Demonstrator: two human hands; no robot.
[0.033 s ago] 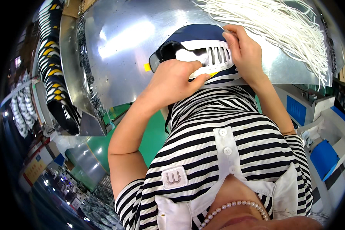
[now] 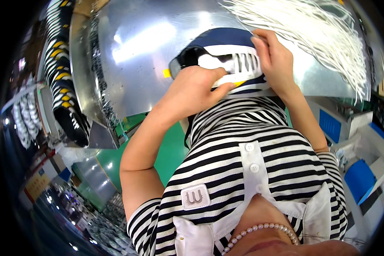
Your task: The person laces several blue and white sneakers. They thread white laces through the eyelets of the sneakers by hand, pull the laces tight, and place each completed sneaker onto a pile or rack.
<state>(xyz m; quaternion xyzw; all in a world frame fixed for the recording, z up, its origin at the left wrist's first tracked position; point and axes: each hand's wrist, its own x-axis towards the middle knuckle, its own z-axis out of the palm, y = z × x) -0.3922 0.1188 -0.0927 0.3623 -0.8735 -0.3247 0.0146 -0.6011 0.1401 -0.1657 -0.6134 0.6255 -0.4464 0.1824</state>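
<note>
Left hand [image 2: 192,91] and right hand [image 2: 275,59] both grip the navy-and-white shoe upper [image 2: 226,53] on the steel bench [image 2: 128,51]; white laces [image 2: 311,30] lie just right of it.

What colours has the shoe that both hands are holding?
The shoe is navy blue with white panels, seen best in the head view.

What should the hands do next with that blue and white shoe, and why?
Probably pick one white lace from the pile with the right hand. The shoe shows open eyelet slots with no lace through them, the left hand already steadies it on the metal table, and the laces lie just beside the right hand.
</note>
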